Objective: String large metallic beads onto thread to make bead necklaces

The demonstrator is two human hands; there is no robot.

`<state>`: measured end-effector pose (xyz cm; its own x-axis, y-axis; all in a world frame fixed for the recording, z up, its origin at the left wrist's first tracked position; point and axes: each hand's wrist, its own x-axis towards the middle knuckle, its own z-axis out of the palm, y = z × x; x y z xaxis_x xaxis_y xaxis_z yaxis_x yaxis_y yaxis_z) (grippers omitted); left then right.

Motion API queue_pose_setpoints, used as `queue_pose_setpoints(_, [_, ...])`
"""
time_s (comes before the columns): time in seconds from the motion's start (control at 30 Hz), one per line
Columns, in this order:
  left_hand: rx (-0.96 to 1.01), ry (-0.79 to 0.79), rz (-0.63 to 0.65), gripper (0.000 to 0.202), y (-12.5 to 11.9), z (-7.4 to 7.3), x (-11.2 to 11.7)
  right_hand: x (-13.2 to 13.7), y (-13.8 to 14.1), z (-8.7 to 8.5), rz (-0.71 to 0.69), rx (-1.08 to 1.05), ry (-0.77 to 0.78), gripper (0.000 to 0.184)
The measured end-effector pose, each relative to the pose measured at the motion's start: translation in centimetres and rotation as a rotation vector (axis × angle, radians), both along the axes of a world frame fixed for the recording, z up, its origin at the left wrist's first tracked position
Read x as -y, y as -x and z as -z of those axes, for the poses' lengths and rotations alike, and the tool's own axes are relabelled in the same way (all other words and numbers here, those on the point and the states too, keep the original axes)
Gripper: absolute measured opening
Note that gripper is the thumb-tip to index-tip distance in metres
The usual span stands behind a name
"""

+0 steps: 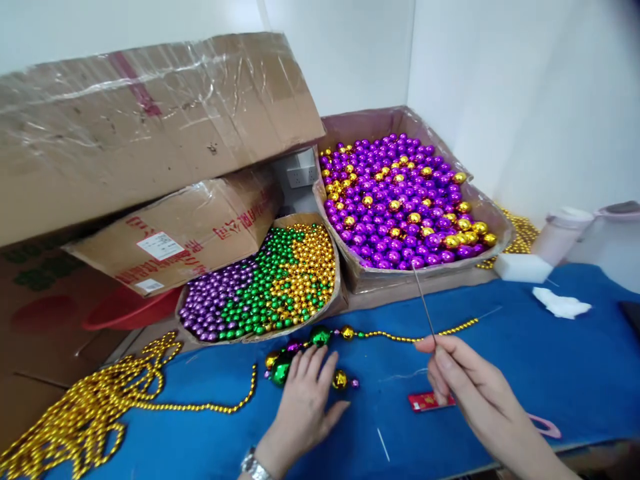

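My right hand [467, 383] pinches a long thin metal needle [424, 301] between thumb and fingers, its far end pointing up toward the box of purple balls. My left hand [306, 393], a metal watch on its wrist, lies with fingers outstretched over a bead strand on the blue table. Large green beads [320, 335], gold beads [340, 379] and small purple ones show around its fingers. From this cluster a string of small gold beads [385, 335] runs right, passes behind my right hand and ends in a bare thread [490, 312].
Behind stand a carton of purple and gold balls [390, 200] and a box of small purple, green and gold beads [280, 287]. Gold bead strings [85, 407] pile at left. A red packet [423, 401], pink scissor handle [547, 425] and white tissue [561, 303] lie at right.
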<state>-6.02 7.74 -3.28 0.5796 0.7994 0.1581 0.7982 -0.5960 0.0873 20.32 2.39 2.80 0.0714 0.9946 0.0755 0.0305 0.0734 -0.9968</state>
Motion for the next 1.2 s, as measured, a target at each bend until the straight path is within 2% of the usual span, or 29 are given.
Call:
queue_pose_setpoints(0.07, [0.002, -0.007, 0.058, 0.062, -1.8, 0.6, 0.9, 0.4, 0.2, -0.2, -0.024, -0.001, -0.021, 0.029])
queue_pose_setpoints(0.17, [0.009, 0.004, 0.069, 0.039, -3.1, 1.8, 1.5, 0.4, -0.9, -0.5, 0.031, -0.026, -0.063, 0.027])
queue_pose_setpoints(0.23, [0.023, 0.004, 0.039, 0.026, -2.7, 2.4, 1.4, 0.1, -2.3, -0.3, 0.137, -0.097, -0.091, 0.026])
queue_pose_setpoints(0.3, [0.040, 0.011, 0.023, 0.023, -1.5, 2.6, 1.4, -0.4, -3.6, 0.2, 0.218, -0.197, -0.101, 0.024])
queue_pose_setpoints(0.43, [0.012, 0.033, 0.007, 0.024, 1.2, 2.0, 1.6, -1.4, -4.4, 1.5, 0.256, -0.340, -0.054, 0.022])
queue_pose_setpoints(0.6, [-0.080, -0.011, -0.133, 0.031, 2.7, 1.2, 2.0, -2.2, -3.8, 2.1, 0.324, -0.426, -0.111, 0.019])
queue_pose_setpoints(0.73, [-0.141, -0.075, -0.126, 0.042, 3.1, 2.1, 2.1, -2.7, -4.3, 2.3, 0.336, -0.436, -0.149, 0.019])
queue_pose_setpoints(0.83, [-0.153, -0.103, -0.094, 0.039, 4.0, 3.2, 1.6, -2.6, -4.7, 2.6, 0.336, -0.430, -0.127, 0.020])
queue_pose_setpoints(0.93, [-0.160, -0.112, -0.081, 0.036, 5.5, 3.5, 0.6, -2.5, -4.7, 2.7, 0.345, -0.430, -0.124, 0.020])
queue_pose_setpoints(1.1, [-0.193, -0.133, -0.089, 0.034, 6.7, 2.4, -0.8, -2.7, -3.8, 2.3, 0.340, -0.445, -0.119, 0.020])
queue_pose_setpoints(1.2, [-0.212, -0.155, -0.101, 0.046, 8.0, 1.3, -0.2, -2.4, -2.6, 2.1, 0.288, -0.421, -0.100, 0.022])
